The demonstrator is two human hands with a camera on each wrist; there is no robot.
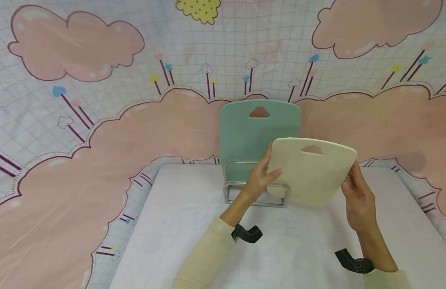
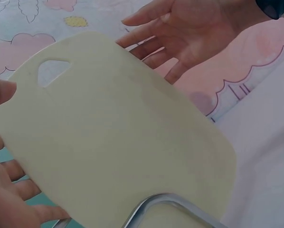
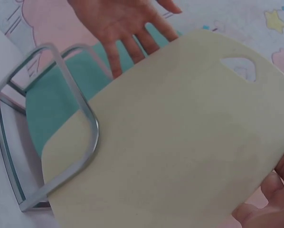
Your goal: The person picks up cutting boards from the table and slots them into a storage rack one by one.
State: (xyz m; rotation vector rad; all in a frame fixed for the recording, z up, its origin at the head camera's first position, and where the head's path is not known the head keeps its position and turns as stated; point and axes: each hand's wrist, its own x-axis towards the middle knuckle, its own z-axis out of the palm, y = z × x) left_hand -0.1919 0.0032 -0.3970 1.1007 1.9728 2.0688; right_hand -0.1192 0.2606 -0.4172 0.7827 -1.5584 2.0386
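Note:
A pale cream cutting board (image 1: 313, 172) with a handle slot is held tilted between both hands. My left hand (image 1: 259, 178) holds its left edge, fingers at the edge and thumb toward the front. My right hand (image 1: 360, 200) holds the opposite edge, with fingers reaching behind it. In the right wrist view, the board's lower corner lies behind the front loop of a metal rack (image 3: 90, 118); the rest sticks out to the right. A green cutting board (image 1: 259, 132) stands upright in the rack behind the cream one, partly covered by it.
A white tabletop (image 1: 183, 224) lies under the rack. Behind it hangs a cloth backdrop (image 1: 172, 120) printed with clouds. Black wrist straps (image 1: 248, 233) are worn on both arms.

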